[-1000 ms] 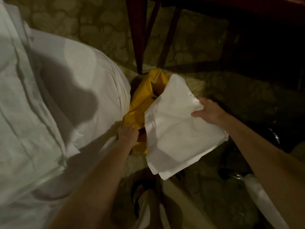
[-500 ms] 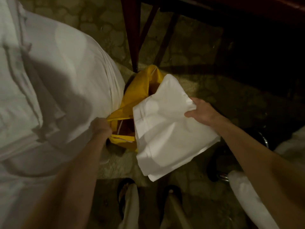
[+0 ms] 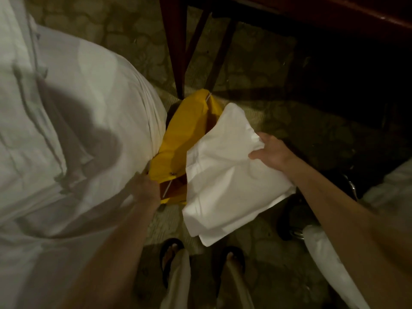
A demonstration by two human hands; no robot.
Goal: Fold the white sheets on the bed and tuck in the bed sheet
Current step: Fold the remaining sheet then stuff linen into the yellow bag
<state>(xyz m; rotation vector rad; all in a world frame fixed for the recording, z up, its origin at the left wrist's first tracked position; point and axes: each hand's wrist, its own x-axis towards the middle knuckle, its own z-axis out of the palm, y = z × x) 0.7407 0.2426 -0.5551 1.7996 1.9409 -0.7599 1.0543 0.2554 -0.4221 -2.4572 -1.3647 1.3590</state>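
At the bottom centre of the frame two feet in dark sandals [image 3: 170,259] stand on the stone-patterned floor [image 3: 256,70], pale trouser legs above them. From the lower left the left forearm reaches up and inward; the left hand [image 3: 145,189] sits at the near edge of the yellow bag [image 3: 185,134], knuckles toward the camera, fingers curled down at the bag's rim (the fingertips themselves are hidden, so whether they actually clamp the fabric cannot be told). From the lower right the right arm stretches diagonally toward the middle of the frame, wrist nearly straight. The right hand [image 3: 270,151] grips the upper right edge of the folded white sheet [image 3: 229,181], thumb lying on top and fingers under the cloth. The sheet hangs flat and tilted, its layered lower corner pointing at the feet, its left edge overlapping the bag's open mouth. The bed [image 3: 66,130], covered in a rumpled white bed sheet, fills the left side of the frame and touches the bag. Beyond the bag, at the upper centre, stand dark wooden furniture legs [image 3: 176,52].
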